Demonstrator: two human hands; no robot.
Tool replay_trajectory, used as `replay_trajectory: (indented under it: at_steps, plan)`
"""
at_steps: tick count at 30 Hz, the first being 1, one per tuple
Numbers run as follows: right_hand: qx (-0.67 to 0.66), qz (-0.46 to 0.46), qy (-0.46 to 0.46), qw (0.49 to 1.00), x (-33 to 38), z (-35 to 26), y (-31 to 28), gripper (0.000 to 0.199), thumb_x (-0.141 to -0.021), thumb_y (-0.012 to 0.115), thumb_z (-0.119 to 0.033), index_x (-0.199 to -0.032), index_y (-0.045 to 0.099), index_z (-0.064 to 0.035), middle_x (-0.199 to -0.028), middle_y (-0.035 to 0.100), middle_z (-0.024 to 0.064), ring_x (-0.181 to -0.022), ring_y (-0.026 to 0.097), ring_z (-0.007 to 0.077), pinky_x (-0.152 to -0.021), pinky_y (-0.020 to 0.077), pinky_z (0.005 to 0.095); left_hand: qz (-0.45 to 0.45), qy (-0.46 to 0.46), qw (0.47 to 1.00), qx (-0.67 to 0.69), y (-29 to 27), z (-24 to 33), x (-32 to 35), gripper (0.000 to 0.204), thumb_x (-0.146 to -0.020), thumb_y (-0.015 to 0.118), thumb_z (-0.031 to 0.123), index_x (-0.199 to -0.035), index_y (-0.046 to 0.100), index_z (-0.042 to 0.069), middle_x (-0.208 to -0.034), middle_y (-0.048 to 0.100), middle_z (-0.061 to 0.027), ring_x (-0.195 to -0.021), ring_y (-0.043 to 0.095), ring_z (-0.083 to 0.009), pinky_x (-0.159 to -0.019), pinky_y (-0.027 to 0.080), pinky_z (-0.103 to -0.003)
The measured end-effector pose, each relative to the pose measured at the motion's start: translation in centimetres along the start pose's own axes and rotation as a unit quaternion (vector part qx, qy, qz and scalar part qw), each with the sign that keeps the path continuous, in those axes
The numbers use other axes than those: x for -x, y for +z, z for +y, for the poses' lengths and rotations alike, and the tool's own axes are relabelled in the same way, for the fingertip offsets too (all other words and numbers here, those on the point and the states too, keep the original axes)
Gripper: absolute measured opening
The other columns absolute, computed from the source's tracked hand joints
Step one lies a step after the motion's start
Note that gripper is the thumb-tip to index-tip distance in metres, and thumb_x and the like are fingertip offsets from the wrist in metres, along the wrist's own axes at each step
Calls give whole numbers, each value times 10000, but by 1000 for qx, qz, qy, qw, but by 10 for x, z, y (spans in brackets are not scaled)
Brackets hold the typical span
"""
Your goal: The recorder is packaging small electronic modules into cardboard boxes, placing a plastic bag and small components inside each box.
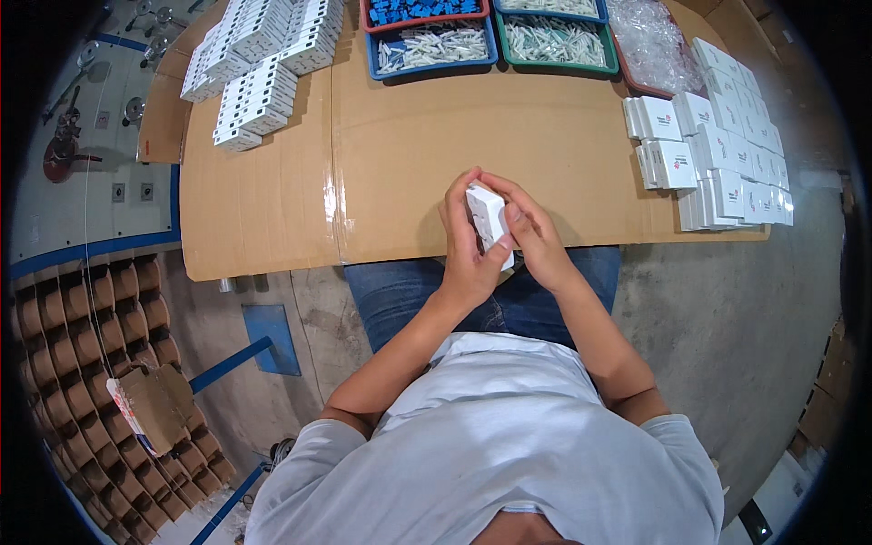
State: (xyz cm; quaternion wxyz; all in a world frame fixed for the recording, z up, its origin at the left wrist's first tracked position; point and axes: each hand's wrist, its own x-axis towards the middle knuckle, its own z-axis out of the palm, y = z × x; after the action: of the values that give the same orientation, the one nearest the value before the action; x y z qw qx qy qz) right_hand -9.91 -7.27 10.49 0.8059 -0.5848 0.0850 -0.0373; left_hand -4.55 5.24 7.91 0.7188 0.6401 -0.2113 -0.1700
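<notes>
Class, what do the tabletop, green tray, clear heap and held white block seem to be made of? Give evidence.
Tabletop: apparently matte cardboard, brown with a glossy tape-like strip.
Green tray: probably plastic, its surface smooth and evenly coloured.
Clear heap: likely thin plastic film, crinkled, see-through and full of glints.
White block: smooth with crisp edges; plastic or coated card, the look leaves it open.

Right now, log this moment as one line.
Left hand: holds white block; Right hand: holds same block; Tabletop left: white unit stacks; Tabletop right: white carton stacks; Far side: green parts tray
</notes>
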Motion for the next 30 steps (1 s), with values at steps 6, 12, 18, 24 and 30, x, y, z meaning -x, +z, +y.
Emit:
replay_trajectory:
  at_steps: [6, 12, 18, 24, 30]
  plan:
    - [5, -5, -59, 998, 4, -3, 2, 547, -1028, 599, -271, -1503, 442, -47, -1431, 535, 114, -1318, 517, 213, -1099, 408, 344, -37, 125, 980, -153, -6, 0, -7, 1026, -873, 650, 578, -1575, 176, -2, -1604, 247, -227, -1456, 275, -375, -1200, 212, -514]
    - [199, 19, -189, 961, 2, -3, -8, 567, -941, 689, -244, -1449, 523, -54, -1471, 481, 169, -1337, 507, 291, -1105, 419, 394, 23, -113, 977, 180, 5, 33, -6, 817, -994, 435, 642, -1574, 257, 97, -1527, 388, -164, -1380, 445, -284, -1141, 374, -435]
    - [254, 9, -185, 949, 4, -4, -7, 596, -900, 722, -308, -1412, 558, -51, -1474, 465, 191, -1329, 503, 350, -1087, 431, 422, -64, -362, 895, 252, 2, 53, -9, 511, -1057, 414, 542, -1349, 495, 130, -1185, 588, -30, -1123, 595, -147, -959, 512, -348]
    - [265, 8, -187, 946, 1, 1, -5, 597, -932, 693, -362, -1417, 551, -46, -1472, 463, 199, -1320, 509, 368, -1075, 438, 417, 12, -342, 898, 276, 8, 42, -3, 537, -1041, 455, 559, -1351, 494, 122, -1211, 581, -35, -1147, 582, -151, -984, 475, -335]
    - [345, 10, -236, 908, -1, 12, -8, 594, -1000, 576, -448, -1424, 540, -34, -1441, 464, 237, -1261, 533, 401, -1035, 464, 432, 48, -345, 891, 291, 19, 47, 3, 551, -1036, 458, 566, -1346, 492, 111, -1228, 571, -37, -1158, 573, -149, -988, 457, -322]
